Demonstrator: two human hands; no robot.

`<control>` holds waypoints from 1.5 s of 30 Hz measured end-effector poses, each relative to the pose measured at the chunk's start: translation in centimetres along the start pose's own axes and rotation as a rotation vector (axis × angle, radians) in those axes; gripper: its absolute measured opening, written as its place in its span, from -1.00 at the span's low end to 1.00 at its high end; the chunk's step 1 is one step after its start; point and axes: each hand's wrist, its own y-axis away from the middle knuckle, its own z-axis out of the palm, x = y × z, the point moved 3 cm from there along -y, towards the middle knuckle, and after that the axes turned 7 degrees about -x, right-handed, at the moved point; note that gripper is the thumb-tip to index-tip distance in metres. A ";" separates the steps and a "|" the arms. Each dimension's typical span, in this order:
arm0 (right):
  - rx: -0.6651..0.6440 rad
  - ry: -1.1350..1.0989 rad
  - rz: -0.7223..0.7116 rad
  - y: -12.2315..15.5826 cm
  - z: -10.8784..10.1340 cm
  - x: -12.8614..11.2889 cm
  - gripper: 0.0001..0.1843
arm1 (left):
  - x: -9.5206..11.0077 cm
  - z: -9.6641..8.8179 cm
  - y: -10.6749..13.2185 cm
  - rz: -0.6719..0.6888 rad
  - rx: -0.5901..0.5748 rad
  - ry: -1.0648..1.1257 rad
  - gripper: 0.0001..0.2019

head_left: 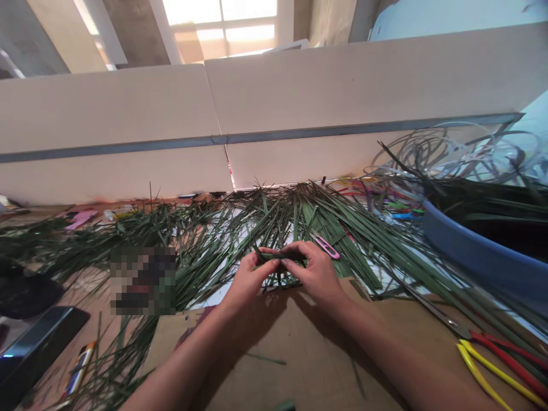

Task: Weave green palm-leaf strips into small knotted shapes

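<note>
Nearest, a brown cardboard sheet [295, 348] lies flat on the worktop [92, 297], with a few loose bits of green leaf on it and both bare forearms reaching across it. At the near right rest long-bladed scissors [460, 330] with red and yellow handles, their blades pointing away toward the middle. At the near left are a dark, shiny box-shaped object [47, 342] and a slim white, blue and orange item [80, 368], too blurred to name. At the far edge of the cardboard, the left hand [256, 273] and the right hand [315, 273] meet almost tip to tip, each pinched between thumb and fingers on a folded green strip [276, 257], which lies crosswise between them, its left end curling up past the left fingers. Just beyond the right hand, small pink-handled snips [327, 247] lie on the long green leaves [342, 228], which fan across the worktop over something white. A blue tub [479, 245] with more dark leaves in it stands on the right, and behind it are loose coils of pale, translucent strapping [454, 151]. Farther back runs a white partition [342, 91] with a grey rail [299, 132]; beyond it is a bright window [226, 31].
</note>
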 end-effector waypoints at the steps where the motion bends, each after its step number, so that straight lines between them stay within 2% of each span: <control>1: 0.020 0.030 -0.035 0.0 -0.2 -0.2 -0.93 | 0.0 0.1 0.1 0.004 0.011 0.022 -0.78; 6: 0.147 0.230 -0.204 0.4 -0.9 -1.1 -0.94 | -0.5 0.3 -0.1 -0.020 0.024 0.139 -0.54; 8: 0.203 0.324 -0.262 0.5 -1.2 -1.4 -0.93 | -0.7 -0.2 -0.4 -0.012 0.110 0.100 -0.51; 10: 0.251 0.409 -0.309 0.5 -1.4 -1.6 -0.92 | -0.6 -0.7 -0.4 0.017 0.220 0.024 -0.55; 11: 0.271 0.446 -0.328 0.5 -1.5 -1.7 -0.92 | -0.6 -0.7 -0.3 0.025 0.238 -0.008 -0.61; 14: 0.303 0.532 -0.374 0.6 -1.4 -1.9 -0.91 | -0.8 0.1 0.2 -0.013 0.130 0.003 -0.74; 16: 0.287 0.575 -0.405 0.8 -1.1 -2.0 -0.90 | -1.0 0.7 0.6 -0.064 0.058 0.063 -0.77; 21: 0.191 0.590 -0.467 1.4 0.2 -2.3 -0.85 | -1.1 0.8 0.6 -0.052 0.063 0.071 -0.75; 28: 0.015 0.351 -0.449 1.5 0.9 -2.4 -0.90 | -0.7 -0.5 -0.3 -0.019 0.113 0.157 -0.70; 34: 0.079 0.202 -0.374 1.1 -0.4 -2.0 -0.84 | -0.8 -2.0 -1.2 -0.020 0.130 0.093 -0.73; 45: 0.024 0.292 -0.373 0.7 -0.3 -1.6 -0.75 | -1.5 -1.5 -0.8 -0.046 0.125 0.155 -0.78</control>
